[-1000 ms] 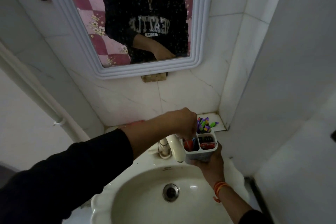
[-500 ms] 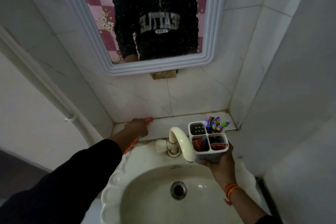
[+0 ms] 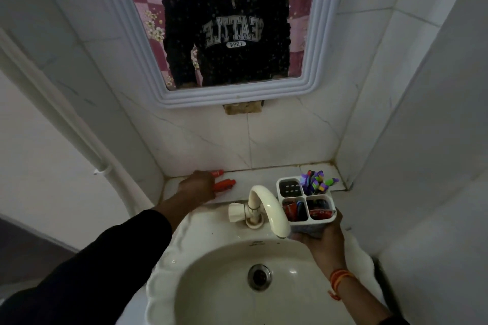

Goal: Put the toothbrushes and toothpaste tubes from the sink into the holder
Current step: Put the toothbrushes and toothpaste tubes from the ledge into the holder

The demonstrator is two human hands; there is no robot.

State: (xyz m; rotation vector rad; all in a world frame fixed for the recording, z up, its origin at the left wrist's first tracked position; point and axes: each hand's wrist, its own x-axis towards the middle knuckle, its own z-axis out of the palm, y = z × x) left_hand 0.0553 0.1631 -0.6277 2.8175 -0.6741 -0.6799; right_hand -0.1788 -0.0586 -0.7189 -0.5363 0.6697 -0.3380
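Note:
A white four-compartment holder (image 3: 280,184) sits in my right hand (image 3: 322,241), which grips it from below, just right of the tap. Several colourful toothbrushes (image 3: 315,181) stand in its back right compartment. Red toothpaste tubes (image 3: 320,212) fill the two front compartments, and the back left one is empty. On the tiled ledge at the left lie two red toothpaste tubes (image 3: 225,184), side by side. My left hand (image 3: 196,187) lies over their near ends with its fingers closed on them.
A cream tap (image 3: 266,206) arches over the white basin (image 3: 211,290), close to the holder's left side. The drain (image 3: 259,277) is in the bowl's middle. A framed mirror (image 3: 148,66) hangs above, and tiled walls close in on both sides.
My left hand left the holder, swung left to the ledge and settled on the red tubes. The holder has stayed in my right hand beside the tap.

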